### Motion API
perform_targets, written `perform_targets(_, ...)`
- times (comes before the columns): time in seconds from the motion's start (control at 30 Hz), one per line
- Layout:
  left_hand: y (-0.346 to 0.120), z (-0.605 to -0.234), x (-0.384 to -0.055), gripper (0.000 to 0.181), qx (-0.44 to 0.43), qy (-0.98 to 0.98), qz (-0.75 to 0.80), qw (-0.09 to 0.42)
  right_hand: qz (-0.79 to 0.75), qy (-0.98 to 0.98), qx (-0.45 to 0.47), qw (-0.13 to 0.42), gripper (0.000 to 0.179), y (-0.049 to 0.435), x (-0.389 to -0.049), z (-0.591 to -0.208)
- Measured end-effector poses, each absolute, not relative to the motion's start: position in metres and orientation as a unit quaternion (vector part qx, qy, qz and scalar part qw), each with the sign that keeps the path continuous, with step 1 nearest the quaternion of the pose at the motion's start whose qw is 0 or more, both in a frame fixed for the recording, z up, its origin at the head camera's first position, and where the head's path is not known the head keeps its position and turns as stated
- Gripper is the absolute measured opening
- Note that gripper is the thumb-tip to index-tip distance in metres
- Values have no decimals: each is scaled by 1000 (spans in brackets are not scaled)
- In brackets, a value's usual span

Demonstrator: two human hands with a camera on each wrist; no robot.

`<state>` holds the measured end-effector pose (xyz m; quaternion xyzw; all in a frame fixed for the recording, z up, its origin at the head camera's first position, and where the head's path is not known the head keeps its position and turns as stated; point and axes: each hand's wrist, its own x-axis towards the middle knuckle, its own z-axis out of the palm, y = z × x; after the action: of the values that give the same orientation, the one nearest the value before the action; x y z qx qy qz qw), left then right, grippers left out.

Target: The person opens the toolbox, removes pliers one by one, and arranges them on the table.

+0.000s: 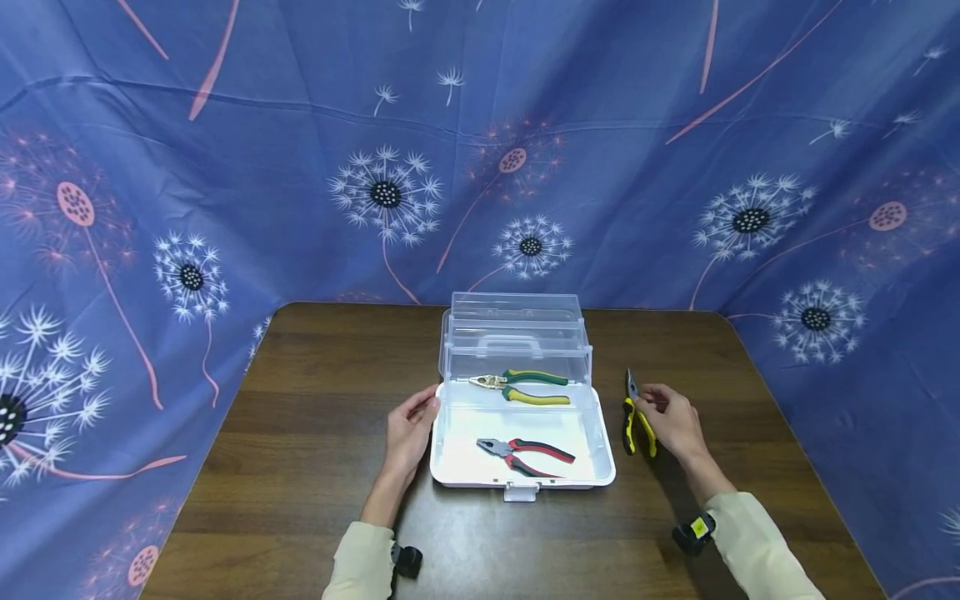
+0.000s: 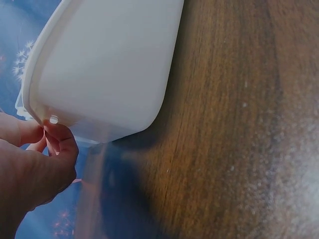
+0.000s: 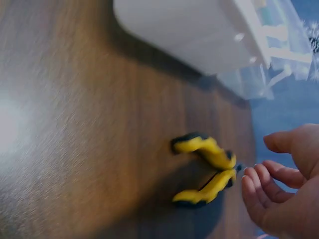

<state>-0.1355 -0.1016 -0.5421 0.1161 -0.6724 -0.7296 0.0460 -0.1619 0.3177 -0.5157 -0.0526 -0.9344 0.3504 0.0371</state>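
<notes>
A white plastic toolbox [image 1: 480,483] stands in the middle of the table with its clear lid [image 1: 517,310] raised. Inside lie pliers with green and yellow handles [image 1: 536,399] and pliers with red and black handles [image 1: 542,451]. My left hand [image 1: 408,429] pinches the box's left rim between thumb and fingers, near the back corner [image 2: 75,119]. To the right of the box are long-nose pliers with yellow and black handles [image 1: 628,427], handles spread. My right hand [image 1: 673,421] is beside their pivot, thumb apart from the fingers; the fingertips hide the nose in the right wrist view.
The brown wooden table [image 1: 315,500] ends at a blue dandelion-print cloth [image 1: 300,208] hanging behind and along both sides. A clear latch [image 1: 521,492] sticks out from the box's front. Dark wrist cameras [image 1: 407,562] sit at both cuffs.
</notes>
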Motion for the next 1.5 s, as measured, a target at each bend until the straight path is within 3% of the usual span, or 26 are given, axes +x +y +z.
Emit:
perform_targets(0.57, -101, -542, -136, 31, 125, -677, -724, 43, 413, -905, 57, 79, 32, 259, -184, -464)
perform_targets(1.03, -100, -542, -136, 31, 132, -682, -718, 39, 410, -893, 184, 28, 25, 207, -190, -459)
perform_targets(1.5, -101, -541, -134, 34, 119, -671, -731, 39, 354, -898, 256, -52, 49, 177, -197, -469)
